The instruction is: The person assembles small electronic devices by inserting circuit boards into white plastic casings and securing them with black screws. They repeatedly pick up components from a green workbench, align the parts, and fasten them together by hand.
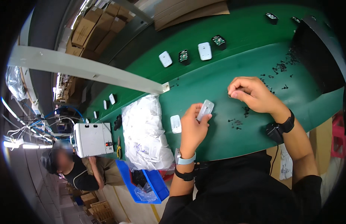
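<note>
My left hand [193,125] grips a small white plastic housing [206,108] between thumb and fingers, tilted above the green tabletop. To the right, my right hand [251,93] is raised with thumb and fingertips pinched together. Whatever is in that pinch is hidden or too small to name. Another white housing [175,124] lies just left of my left wrist. Small black parts [236,123] are scattered below my right hand, with more black parts [283,66] beyond it at the right. A large clear bag of white pieces [145,130] stands at the left.
Along the far green belt sit white housings [204,51] and black housings with circuit boards [183,56]. A black panel [318,56] stands at the right. Pliers [119,148] lie beside a white machine [93,139], near another person [81,171]. A blue bin [158,186] is below the table edge.
</note>
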The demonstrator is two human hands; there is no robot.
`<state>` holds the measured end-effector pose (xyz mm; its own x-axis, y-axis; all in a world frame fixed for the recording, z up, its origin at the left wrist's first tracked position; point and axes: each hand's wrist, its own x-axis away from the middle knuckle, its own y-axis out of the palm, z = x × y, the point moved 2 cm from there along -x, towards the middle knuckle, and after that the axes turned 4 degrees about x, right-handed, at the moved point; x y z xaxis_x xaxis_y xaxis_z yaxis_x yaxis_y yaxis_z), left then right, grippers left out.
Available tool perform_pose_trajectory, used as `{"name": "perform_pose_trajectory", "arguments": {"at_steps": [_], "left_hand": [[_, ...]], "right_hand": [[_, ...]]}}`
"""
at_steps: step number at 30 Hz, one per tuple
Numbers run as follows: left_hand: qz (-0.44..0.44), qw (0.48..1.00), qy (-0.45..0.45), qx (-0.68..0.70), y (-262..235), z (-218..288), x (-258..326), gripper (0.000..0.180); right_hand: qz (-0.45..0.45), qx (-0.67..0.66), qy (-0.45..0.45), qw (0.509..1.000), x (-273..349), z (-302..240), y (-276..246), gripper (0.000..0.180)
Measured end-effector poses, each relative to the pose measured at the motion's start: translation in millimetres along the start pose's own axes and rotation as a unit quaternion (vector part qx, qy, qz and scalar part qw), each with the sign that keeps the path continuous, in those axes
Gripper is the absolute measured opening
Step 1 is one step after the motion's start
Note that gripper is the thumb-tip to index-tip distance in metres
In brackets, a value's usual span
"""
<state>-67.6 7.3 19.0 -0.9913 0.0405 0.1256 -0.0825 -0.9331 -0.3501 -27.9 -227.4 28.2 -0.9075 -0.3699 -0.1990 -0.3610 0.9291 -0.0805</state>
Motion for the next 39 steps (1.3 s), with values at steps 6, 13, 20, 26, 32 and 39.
{"name": "perform_pose_trajectory", "arguments": {"at_steps": [6, 13, 20, 26, 32, 39], "left_hand": [[-0.056, 0.963, 0.058, 0.258, 36, 36, -43, 0.036], [-0.061, 0.949, 0.075, 0.299, 72, 22, -61, 0.039], [-0.079, 0.943, 0.075, 0.315, 81, 21, -55, 0.041], [-0.073, 0.939, 0.075, 0.327, 81, 20, -52, 0.041], [-0.065, 0.932, 0.073, 0.348, 82, 21, -51, 0.039], [-0.069, 0.928, 0.076, 0.358, 80, 23, -50, 0.033]], "right_hand": [[0.068, 0.167, -0.062, 0.982, -3, -11, -15, 0.007], [0.103, 0.267, -0.102, 0.953, -9, 2, -35, 0.01], [0.12, 0.324, -0.129, 0.929, -14, 8, -24, 0.014], [0.147, 0.353, -0.169, 0.908, -18, 10, -16, 0.014], [0.157, 0.348, -0.184, 0.906, -18, 11, -13, 0.014], [0.171, 0.301, -0.158, 0.925, -16, 13, -10, 0.014]]}}
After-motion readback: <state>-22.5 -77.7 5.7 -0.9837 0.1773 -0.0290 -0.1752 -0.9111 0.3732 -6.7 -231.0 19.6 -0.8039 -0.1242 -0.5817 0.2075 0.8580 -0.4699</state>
